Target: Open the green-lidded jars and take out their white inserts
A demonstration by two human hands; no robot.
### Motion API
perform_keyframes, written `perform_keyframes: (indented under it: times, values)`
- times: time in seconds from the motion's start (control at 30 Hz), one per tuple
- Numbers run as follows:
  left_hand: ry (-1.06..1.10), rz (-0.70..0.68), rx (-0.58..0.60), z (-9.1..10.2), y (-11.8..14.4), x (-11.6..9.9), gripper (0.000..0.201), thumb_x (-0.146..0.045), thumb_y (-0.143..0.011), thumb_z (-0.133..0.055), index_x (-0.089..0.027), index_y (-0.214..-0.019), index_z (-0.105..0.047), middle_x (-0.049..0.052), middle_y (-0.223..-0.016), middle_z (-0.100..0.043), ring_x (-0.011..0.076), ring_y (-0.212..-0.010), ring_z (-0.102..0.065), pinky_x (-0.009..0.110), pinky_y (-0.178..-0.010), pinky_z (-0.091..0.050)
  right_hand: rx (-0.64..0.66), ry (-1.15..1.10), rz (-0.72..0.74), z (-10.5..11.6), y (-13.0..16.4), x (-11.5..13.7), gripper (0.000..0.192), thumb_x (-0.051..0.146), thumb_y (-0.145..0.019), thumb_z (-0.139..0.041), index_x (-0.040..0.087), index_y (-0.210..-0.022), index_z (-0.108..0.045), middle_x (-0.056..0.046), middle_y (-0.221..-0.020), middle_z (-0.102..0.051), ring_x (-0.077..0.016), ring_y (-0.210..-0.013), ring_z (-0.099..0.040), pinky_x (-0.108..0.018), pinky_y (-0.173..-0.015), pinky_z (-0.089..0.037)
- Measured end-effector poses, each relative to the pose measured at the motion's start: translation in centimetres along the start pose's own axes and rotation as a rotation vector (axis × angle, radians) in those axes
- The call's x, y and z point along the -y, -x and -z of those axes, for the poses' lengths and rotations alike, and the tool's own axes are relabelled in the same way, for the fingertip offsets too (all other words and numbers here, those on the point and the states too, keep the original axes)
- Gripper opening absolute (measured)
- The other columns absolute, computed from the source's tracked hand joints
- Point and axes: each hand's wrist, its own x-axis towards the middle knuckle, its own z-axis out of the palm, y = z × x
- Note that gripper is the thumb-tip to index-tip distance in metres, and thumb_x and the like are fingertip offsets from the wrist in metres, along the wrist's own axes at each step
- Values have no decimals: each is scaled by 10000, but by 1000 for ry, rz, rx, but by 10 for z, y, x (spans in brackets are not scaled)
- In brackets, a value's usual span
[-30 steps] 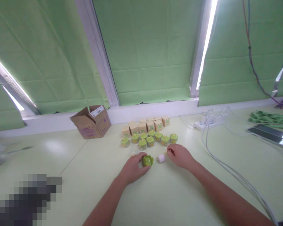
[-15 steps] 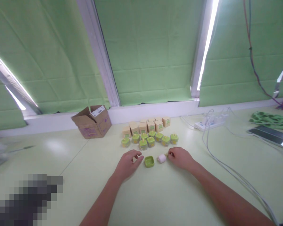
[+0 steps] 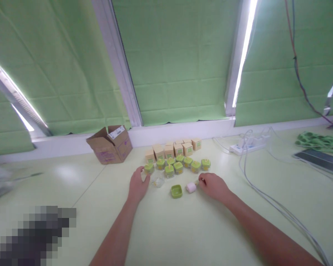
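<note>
Near the middle of the pale green surface (image 3: 183, 229), the left hand (image 3: 137, 186) lies with fingers spread loosely, its thumb side touching a clear jar (image 3: 157, 181) that has no lid; it grips nothing that shows. The right hand (image 3: 213, 184) rests curled, fingertips pinched narrow on something small and yellowish at its tip, too small to identify, just beside a white-pink roll (image 3: 190, 187). Between the hands sits a green lid (image 3: 177, 191), upturned and apart from both.

The jar looks light, rigid and smooth, likely slippery plastic or glass; taking it by its sides between thumb and fingers seems safest. The lid looks like stiff, light plastic, easy to pinch by its rim. The roll seems soft and would give under pressure.

Just beyond stand lidded green jars (image 3: 183, 164) in a loose row, and behind them small tan boxes (image 3: 173, 148) with green labels, the print too small to read. Left of these lies an open carton (image 3: 111, 145) bearing a white sticker and purple print, neither legible. To the right, a power strip (image 3: 248, 146) and cables (image 3: 269, 199) run across the surface, with a dark flat device (image 3: 319, 159) and a green bundle (image 3: 320, 140) further out. Green blinds (image 3: 177, 66) fill the background.
</note>
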Motion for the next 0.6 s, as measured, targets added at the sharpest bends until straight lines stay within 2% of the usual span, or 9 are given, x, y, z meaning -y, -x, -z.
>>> perform_keyframes:
  times: [0.1,0.27,0.4,0.6]
  values:
    - [-27,-32,46,-8,-1,5,517,-338,-827,-507,-187,-1306,-384,116,-1272,-495,257,-1188,-461,432,-1024,-351,-4,-9,-3,-1,-1,2,244,258,-852,-397,200,-864,-633,-49,-864,-647,-174,-824,-577,-257,-612,-271]
    - [-48,-89,104,-12,-1,8,444,-315,-837,-492,-225,-1269,-449,84,-1312,-478,251,-1265,-392,439,-1070,-302,0,-20,-5,-1,-1,2,231,265,-849,-413,205,-884,-633,-47,-871,-644,-177,-837,-579,-259,-617,-278]
    - [-35,-105,74,-9,-2,6,374,-308,-817,-515,-177,-1166,-482,99,-1226,-519,238,-1190,-452,396,-1045,-335,-5,-36,-5,-1,0,2,230,273,-854,-416,211,-899,-632,-43,-872,-644,-175,-837,-578,-257,-624,-284]
    - [-13,-94,59,-5,-2,5,187,-320,-802,-527,-178,-923,-516,72,-969,-583,229,-957,-551,374,-885,-438,16,-41,-16,3,0,4,253,297,-884,-394,201,-879,-628,-50,-872,-641,-168,-826,-571,-255,-628,-287]
